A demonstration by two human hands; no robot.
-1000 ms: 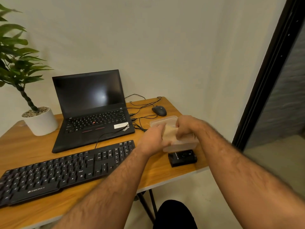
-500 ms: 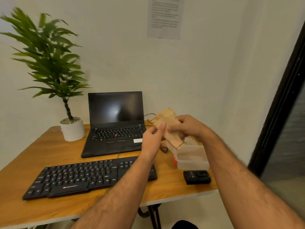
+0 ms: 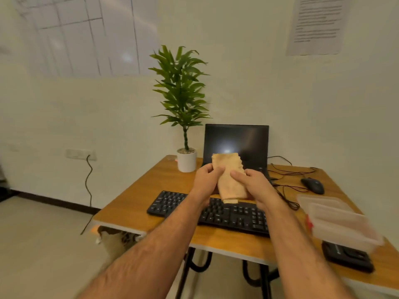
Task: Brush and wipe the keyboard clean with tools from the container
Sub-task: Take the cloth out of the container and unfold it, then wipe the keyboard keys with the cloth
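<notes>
A folded beige cloth is held up in the air above the long black keyboard, which lies on the orange-brown wooden table. The left hand pinches the cloth's left edge between thumb and curled fingers, and the right hand grips its right side, thumb laid across the front and fingers wrapped behind. Both forearms reach forward from the lower edge of the view, crossing over the keyboard's middle and hiding part of its keys. The cloth covers the lower part of the open black laptop standing behind the keyboard. To the laptop's left stands a green leafy plant in a white round pot. At the table's right end sits a clear plastic rectangular container, with something red just visible at its left wall; it rests partly on a flat black device. Beyond it lies a black mouse among loose thin cables.
</notes>
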